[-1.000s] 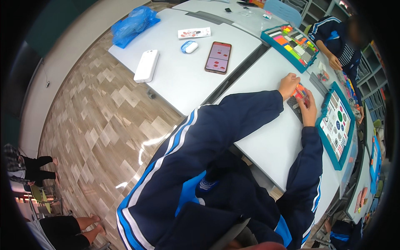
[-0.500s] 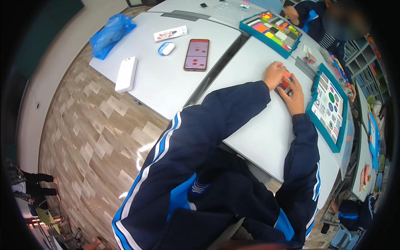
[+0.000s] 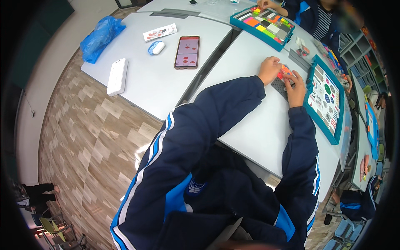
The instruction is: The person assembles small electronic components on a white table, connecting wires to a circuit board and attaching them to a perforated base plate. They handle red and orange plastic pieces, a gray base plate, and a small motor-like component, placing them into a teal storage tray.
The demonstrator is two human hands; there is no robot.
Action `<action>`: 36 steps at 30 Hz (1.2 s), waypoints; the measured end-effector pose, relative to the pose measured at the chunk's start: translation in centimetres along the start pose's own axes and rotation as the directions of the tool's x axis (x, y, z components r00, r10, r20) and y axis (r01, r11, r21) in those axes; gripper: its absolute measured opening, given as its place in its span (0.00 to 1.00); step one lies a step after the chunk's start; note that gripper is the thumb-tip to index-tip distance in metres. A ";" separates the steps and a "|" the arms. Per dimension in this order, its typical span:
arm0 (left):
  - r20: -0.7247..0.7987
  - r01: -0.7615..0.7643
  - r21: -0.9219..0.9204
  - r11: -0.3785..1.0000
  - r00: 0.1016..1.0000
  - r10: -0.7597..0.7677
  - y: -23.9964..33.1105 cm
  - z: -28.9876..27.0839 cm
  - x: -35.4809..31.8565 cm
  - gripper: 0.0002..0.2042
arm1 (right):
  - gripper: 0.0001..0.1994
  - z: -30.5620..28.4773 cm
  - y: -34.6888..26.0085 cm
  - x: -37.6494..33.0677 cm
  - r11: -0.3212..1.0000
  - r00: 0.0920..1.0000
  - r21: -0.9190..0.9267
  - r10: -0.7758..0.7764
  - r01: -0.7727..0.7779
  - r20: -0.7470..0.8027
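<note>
Both hands meet over a small cluster of red and orange building bricks (image 3: 284, 71) that sits on a grey studded baseplate (image 3: 278, 86), on the white table (image 3: 258, 133) just left of a teal-rimmed parts tray (image 3: 325, 98). The left hand (image 3: 270, 70) curls against the bricks from one side, and the right hand (image 3: 296, 85) lies over the plate from the other, fingertips touching the same cluster. Whether either hand truly pinches a brick or merely presses on it, I cannot tell; the fingers hide the contact.

The bricks look like hard, light plastic, stiff and a little slick, so they would be best taken by their flat side walls between thumb and forefinger. The thin baseplate would likely slide on the smooth tabletop unless one hand pins it flat.

Farther off, a second teal tray of sorted coloured pieces (image 3: 262, 23) lies near another person's hand (image 3: 266, 4). On the neighbouring table rest a phone (image 3: 187, 51), a white case (image 3: 117, 76), a small blue-and-white object (image 3: 156, 47), a printed card (image 3: 160, 32) and a crumpled blue plastic bag (image 3: 100, 36).
</note>
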State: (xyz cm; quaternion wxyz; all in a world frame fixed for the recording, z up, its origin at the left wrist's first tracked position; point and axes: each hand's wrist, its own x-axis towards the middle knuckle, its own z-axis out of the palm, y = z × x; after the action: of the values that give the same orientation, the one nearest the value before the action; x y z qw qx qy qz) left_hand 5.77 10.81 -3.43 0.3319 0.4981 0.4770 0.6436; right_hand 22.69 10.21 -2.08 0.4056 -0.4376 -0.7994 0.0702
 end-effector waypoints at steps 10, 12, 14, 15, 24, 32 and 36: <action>0.069 -0.242 0.225 0.944 0.970 0.232 -0.7 0.5 -0.3 0.16 | 0.17 0.4 0.1 0.1 0.994 1.000 -0.106 -0.028 0.028 -0.001; 0.077 -0.250 0.227 0.941 0.968 0.239 -0.6 0.6 -0.6 0.15 | 0.17 0.3 0.0 0.0 0.993 1.000 -0.115 -0.020 0.020 0.002; 0.081 -0.255 0.217 0.942 0.967 0.243 -0.6 0.9 -0.8 0.14 | 0.17 0.2 0.0 0.0 0.998 1.000 -0.052 -0.028 0.027 -0.011; 0.066 -0.275 0.233 0.933 0.962 0.267 -0.7 0.9 -0.8 0.15 | 0.17 0.1 0.1 0.0 0.999 1.000 -0.039 -0.010 0.009 -0.021; 0.174 -0.026 0.103 0.994 0.985 0.008 -1.0 -1.0 1.5 0.13 | 0.13 -0.5 0.3 -0.1 0.961 0.985 0.259 0.127 -0.094 -0.115; 0.598 0.014 0.222 0.975 0.788 -0.148 2.2 -6.4 2.8 0.17 | 0.18 -1.8 -1.1 -1.3 0.981 0.999 0.186 0.048 -0.051 0.017; 0.602 -0.124 0.356 0.926 0.789 -0.126 2.4 -6.0 2.6 0.18 | 0.26 -2.2 -2.3 -2.2 0.997 0.997 -0.026 -0.078 0.078 0.027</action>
State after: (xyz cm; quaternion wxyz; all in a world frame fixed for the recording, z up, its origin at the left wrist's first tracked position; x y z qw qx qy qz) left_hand -0.60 10.65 -0.65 0.3669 0.7340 0.4577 0.3423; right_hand 23.42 6.60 -0.79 0.3917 -0.4107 -0.8219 0.0490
